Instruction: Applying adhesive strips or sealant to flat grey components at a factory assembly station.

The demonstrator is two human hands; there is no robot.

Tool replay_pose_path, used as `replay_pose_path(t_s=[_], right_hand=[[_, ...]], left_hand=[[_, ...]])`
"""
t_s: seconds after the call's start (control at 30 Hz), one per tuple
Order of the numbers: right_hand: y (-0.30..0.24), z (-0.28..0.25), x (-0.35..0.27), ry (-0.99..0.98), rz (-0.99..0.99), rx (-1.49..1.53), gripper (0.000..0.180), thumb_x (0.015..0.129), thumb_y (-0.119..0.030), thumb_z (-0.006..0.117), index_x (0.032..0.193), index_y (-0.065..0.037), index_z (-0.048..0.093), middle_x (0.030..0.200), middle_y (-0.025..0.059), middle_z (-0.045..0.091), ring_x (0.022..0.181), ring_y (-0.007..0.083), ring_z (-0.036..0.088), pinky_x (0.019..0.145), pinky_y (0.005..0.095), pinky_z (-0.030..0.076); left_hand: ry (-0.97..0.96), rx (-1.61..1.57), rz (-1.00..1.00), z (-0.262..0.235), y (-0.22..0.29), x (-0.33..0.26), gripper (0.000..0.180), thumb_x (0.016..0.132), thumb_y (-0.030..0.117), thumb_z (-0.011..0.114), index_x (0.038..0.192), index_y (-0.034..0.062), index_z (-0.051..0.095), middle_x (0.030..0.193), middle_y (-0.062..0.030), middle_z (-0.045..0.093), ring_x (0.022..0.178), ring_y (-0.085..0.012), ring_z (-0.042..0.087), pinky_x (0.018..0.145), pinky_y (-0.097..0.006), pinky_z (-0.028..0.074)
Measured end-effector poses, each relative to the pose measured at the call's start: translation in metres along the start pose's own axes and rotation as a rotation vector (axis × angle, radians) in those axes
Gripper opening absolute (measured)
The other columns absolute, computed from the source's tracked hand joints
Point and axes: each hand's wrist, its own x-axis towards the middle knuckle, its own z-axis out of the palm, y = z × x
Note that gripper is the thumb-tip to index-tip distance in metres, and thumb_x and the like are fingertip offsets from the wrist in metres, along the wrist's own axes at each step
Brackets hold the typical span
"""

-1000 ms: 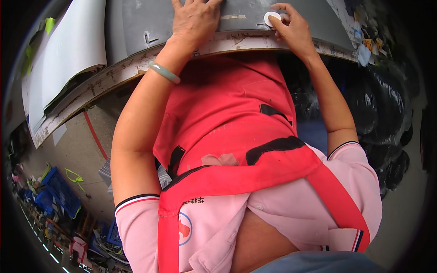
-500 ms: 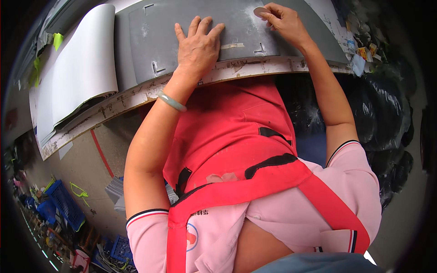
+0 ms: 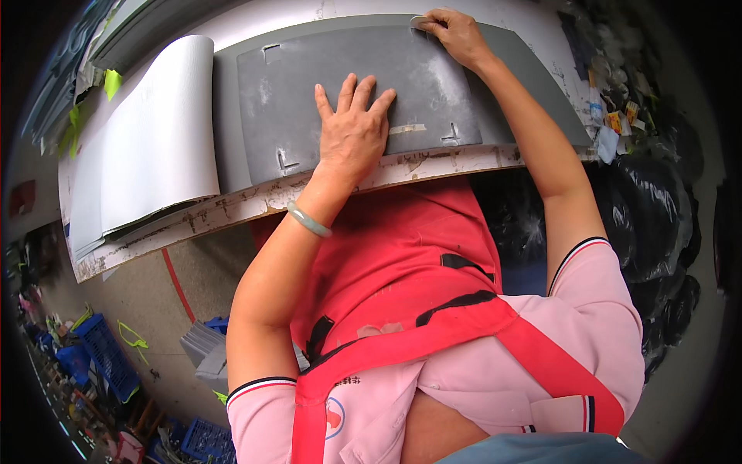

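Observation:
A dark grey template sheet (image 3: 297, 85) with L-shaped corner slots lies on a larger grey sheet (image 3: 533, 100) on the table. White powdery smears mark it near its slots and right side. My left hand (image 3: 353, 139) presses flat on the template, fingers spread, beside a short strip of tape. At the template's far right corner, my right hand (image 3: 459, 39) pinches a thin, pale, rounded disc, which looks like tailor's chalk (image 3: 418, 22). The disc's edge meets the template's far edge; my fingers partly cover it.
A folded-over stack of white sheets (image 3: 166, 124) stands left of the template. The worn table edge (image 3: 255, 199) runs close to my apron. Dark plastic bags (image 3: 657, 209) and loose scraps (image 3: 618, 127) sit on the right. Blue crates (image 3: 108, 356) stand on the floor at lower left.
My right hand has moved the chalk away from me along the template to its far right corner. The view has shifted, showing more of the table's far side. My left hand stays flat on the template.

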Motion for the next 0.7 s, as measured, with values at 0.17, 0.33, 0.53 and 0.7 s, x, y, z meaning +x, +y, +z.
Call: replay_pose_path(t_s=[0.17,0.33,0.53,0.7], right_hand=[[0.069,-0.006,0.007,0.023,-0.331,-0.251,0.026,0.095,-0.016,0.063,0.118,-0.005,0.067,0.084,0.0134,0.069,0.078,0.0263,0.067,0.073,0.0397,0.053],[0.010,-0.006,-0.003,-0.024,0.060,-0.159,0.024,0.095,-0.024,0.070,0.099,0.000,0.070,0.080,0.0077,0.068,0.070,0.0148,0.063,0.068,0.0313,0.051],[0.007,0.000,-0.010,0.197,0.206,-0.077,0.029,0.089,-0.021,0.065,0.113,-0.005,0.067,0.087,0.0182,0.069,0.083,0.0309,0.069,0.076,0.0412,0.055],[-0.002,-0.019,0.003,-0.085,0.290,-0.078,0.026,0.087,-0.015,0.065,0.110,-0.003,0.064,0.079,0.0129,0.070,0.068,0.0232,0.068,0.065,0.0388,0.055]], left_hand=[[-0.002,-0.002,0.023,0.001,0.014,0.012,0.038,0.096,0.018,0.061,0.134,0.0227,0.064,0.142,-0.0067,0.055,0.140,-0.0316,0.046,0.115,-0.070,0.026],[0.032,-0.017,0.014,0.002,0.005,0.002,0.038,0.093,0.019,0.062,0.131,0.0209,0.066,0.142,-0.0091,0.055,0.139,-0.0329,0.046,0.114,-0.074,0.023],[0.013,0.010,0.005,0.001,0.010,0.007,0.037,0.097,0.019,0.061,0.133,0.0239,0.064,0.143,-0.0054,0.055,0.140,-0.0304,0.047,0.115,-0.069,0.026],[0.018,0.009,0.003,0.003,0.010,0.007,0.037,0.097,0.020,0.061,0.133,0.0244,0.064,0.143,-0.0056,0.055,0.140,-0.0304,0.047,0.115,-0.069,0.026]])
